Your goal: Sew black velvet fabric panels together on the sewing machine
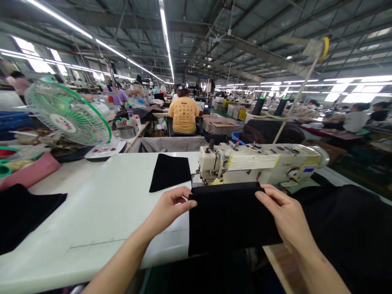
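A black cloth panel (229,220) is held between the two hands, in front of the sewing machine (257,163), on its near side. The left hand (168,206) pinches the far left corner of the panel between thumb and fingers. The right hand (289,210) pinches the far right corner in a similar way, with its thumb lying on top of the cloth. Along the far edge, a narrow strip appears to be folded over; I think the two corners are gripped in order to make this strip straight and flat.

The panel lies between the hands, and most of it spreads toward the near side, below the two grips. Whether its lower part rests on the white table (116,212) or hangs free, I cannot tell exactly. Its far edge is near the needle end of the machine, probably because the cloth is wanted close to this place.

A smaller black piece (171,171) lies flat to the left of the machine, beyond the left hand, perhaps put there to be within easy reach. On the right, beside the right forearm, a large dark cloth (346,216) is spread in loose folds.
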`<action>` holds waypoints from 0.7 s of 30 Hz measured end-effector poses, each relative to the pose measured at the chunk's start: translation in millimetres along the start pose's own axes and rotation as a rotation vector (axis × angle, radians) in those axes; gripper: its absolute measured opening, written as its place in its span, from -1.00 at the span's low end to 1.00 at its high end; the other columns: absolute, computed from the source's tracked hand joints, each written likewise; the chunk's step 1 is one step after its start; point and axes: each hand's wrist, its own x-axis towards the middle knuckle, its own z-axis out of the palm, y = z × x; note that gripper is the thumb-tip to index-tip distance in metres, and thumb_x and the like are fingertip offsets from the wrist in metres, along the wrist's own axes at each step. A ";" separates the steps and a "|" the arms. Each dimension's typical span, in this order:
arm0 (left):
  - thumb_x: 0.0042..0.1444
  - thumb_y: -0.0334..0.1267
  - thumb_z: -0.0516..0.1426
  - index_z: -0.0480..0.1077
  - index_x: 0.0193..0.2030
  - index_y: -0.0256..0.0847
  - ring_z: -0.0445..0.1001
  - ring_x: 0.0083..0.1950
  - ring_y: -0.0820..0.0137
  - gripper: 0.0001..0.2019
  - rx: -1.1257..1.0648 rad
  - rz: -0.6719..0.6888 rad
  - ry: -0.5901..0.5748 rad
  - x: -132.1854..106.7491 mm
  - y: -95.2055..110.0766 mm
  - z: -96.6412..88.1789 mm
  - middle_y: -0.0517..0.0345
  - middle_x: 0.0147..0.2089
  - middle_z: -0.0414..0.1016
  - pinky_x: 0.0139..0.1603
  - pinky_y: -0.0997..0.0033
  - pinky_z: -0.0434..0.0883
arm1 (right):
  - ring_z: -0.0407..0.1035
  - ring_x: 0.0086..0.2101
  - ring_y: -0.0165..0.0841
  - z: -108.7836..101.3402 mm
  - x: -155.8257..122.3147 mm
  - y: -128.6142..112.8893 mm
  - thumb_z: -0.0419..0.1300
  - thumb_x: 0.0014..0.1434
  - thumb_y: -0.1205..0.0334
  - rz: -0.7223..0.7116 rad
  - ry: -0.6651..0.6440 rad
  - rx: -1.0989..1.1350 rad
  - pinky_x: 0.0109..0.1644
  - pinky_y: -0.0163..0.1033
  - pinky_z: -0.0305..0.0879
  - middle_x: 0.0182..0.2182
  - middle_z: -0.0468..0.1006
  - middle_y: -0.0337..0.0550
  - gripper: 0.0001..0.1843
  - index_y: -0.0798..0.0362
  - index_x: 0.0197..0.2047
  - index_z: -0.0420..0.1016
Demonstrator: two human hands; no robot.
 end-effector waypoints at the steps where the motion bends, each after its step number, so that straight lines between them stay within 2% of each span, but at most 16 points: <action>1: -0.02 -0.13 0.30 0.48 -0.48 -0.22 0.35 -0.37 0.43 -0.79 -0.069 -0.018 0.044 -2.3 -0.5 -0.1 0.14 -0.31 0.47 -0.40 0.47 0.34 | 0.48 -0.05 -0.12 1.6 1.6 4.4 0.37 0.07 -0.07 0.031 -0.022 0.037 -0.04 -0.21 0.43 -0.04 0.62 -0.07 -0.70 0.00 -0.34 0.67; 4: 0.04 -0.06 0.27 0.55 -0.38 -0.22 0.28 -0.47 0.51 -0.76 -0.181 -0.054 0.127 -9.0 3.6 1.5 0.08 -0.19 0.51 -0.49 0.47 0.30 | 0.44 0.06 -0.09 7.2 4.4 16.5 0.38 0.06 -0.08 0.096 -0.080 0.130 0.13 -0.15 0.36 0.03 0.60 -0.07 -0.67 -0.01 -0.25 0.70; 8: 0.06 -0.03 0.26 0.62 -0.34 -0.20 0.28 -0.46 0.51 -0.74 -0.187 -0.014 0.247 -14.3 12.0 3.0 0.00 -0.04 0.56 -0.51 0.45 0.30 | 0.45 0.07 -0.04 13.6 4.3 29.7 0.44 -0.04 -0.07 0.133 -0.043 0.207 0.13 -0.08 0.38 0.04 0.61 -0.03 -0.64 -0.01 -0.24 0.71; 11: 0.01 -0.07 0.30 0.63 -0.35 -0.18 0.33 -0.42 0.48 -0.79 -0.178 -0.008 0.392 -15.2 13.5 3.1 0.03 -0.07 0.58 -0.52 0.47 0.29 | 0.45 0.07 -0.03 19.5 1.7 33.9 0.48 -0.11 -0.04 0.170 0.018 0.246 0.14 -0.05 0.39 0.03 0.62 -0.03 -0.64 -0.02 -0.27 0.71; 14: -0.03 -0.08 0.32 0.61 -0.39 -0.17 0.39 -0.39 0.44 -0.80 -0.168 0.021 0.488 -14.6 11.0 2.9 0.05 -0.11 0.60 -0.52 0.48 0.30 | 0.46 0.05 -0.01 25.4 -0.8 30.6 0.50 -0.18 -0.05 0.199 0.050 0.294 0.14 -0.03 0.40 0.01 0.63 -0.01 -0.64 -0.01 -0.34 0.71; 16: -0.02 -0.10 0.32 0.59 -0.42 -0.17 0.45 -0.32 0.39 -0.82 -0.166 0.056 0.522 -14.2 8.8 3.0 0.06 -0.14 0.60 -0.42 0.45 0.39 | 0.47 0.04 -0.01 28.0 -1.8 26.0 0.52 -0.23 -0.06 0.226 0.057 0.332 0.09 -0.06 0.43 -0.01 0.63 0.00 -0.65 0.00 -0.42 0.69; 19: -0.03 -0.15 0.33 0.56 -0.44 -0.17 0.52 -0.17 0.31 -0.85 -0.196 0.088 0.563 -13.6 6.5 3.9 0.10 -0.23 0.60 -0.14 0.38 0.47 | 0.48 0.00 -0.04 29.6 -2.6 20.7 0.55 -0.33 -0.04 0.286 0.065 0.386 0.01 -0.15 0.47 -0.06 0.65 -0.02 -0.64 0.00 -0.49 0.67; 21: -0.04 -0.16 0.33 0.56 -0.41 -0.17 0.53 -0.17 0.32 -0.86 -0.236 0.069 0.580 -12.9 6.2 5.3 0.13 -0.26 0.60 -0.09 0.38 0.46 | 0.50 -0.02 -0.07 29.7 -3.1 20.0 0.56 -0.37 -0.02 0.314 0.077 0.414 -0.01 -0.21 0.48 -0.09 0.66 -0.05 -0.63 0.00 -0.50 0.67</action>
